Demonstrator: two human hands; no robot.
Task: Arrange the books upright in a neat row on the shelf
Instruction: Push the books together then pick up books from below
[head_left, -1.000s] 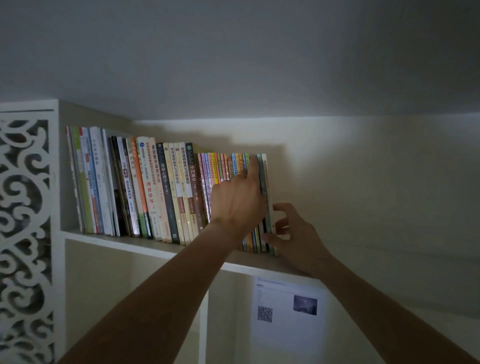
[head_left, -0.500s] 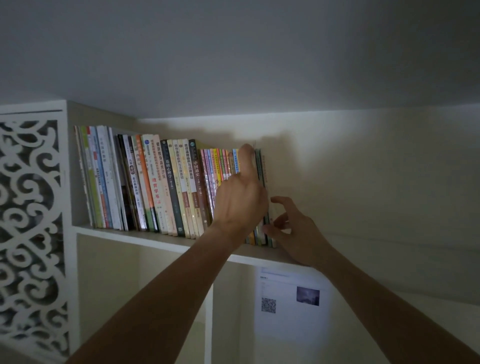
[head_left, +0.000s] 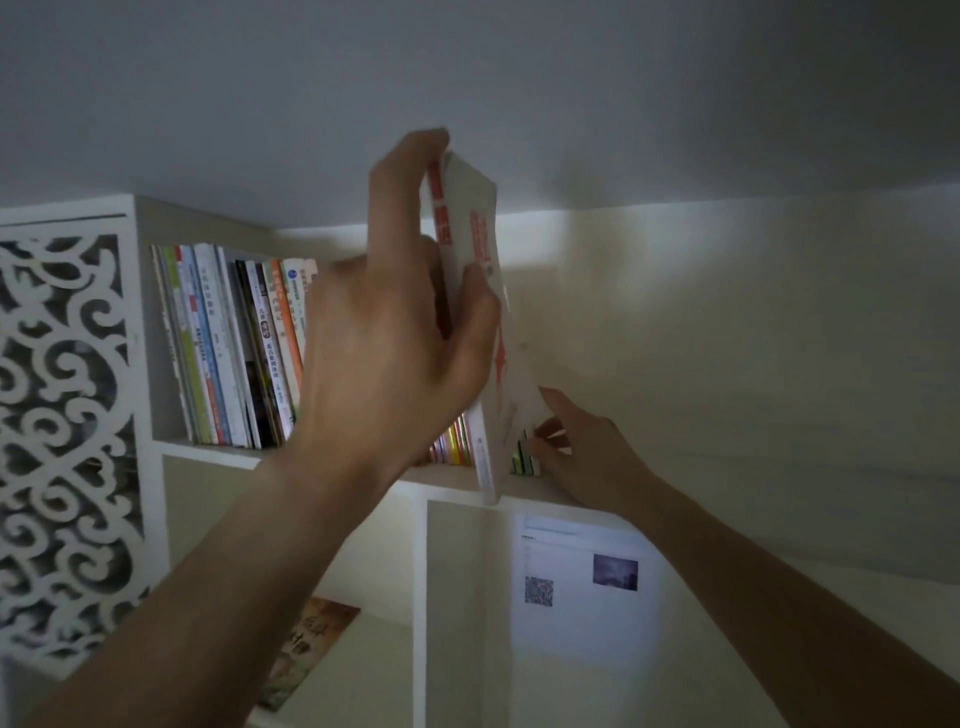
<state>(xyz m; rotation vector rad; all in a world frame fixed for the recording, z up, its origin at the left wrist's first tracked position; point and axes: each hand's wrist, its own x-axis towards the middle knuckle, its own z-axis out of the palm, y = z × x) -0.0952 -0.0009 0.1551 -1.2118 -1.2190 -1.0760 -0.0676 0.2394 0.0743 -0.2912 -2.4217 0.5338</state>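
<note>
One white book (head_left: 485, 312), gripped by left hand (head_left: 384, 332), overhangs the shelf (head_left: 218, 453) edge.

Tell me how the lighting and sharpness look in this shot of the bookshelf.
Head view: dim overall, with one bright patch on the wall behind the white book; the left hand and that book look soft with blur, the standing books are sharper, and the wide lens bows the edges.
</note>
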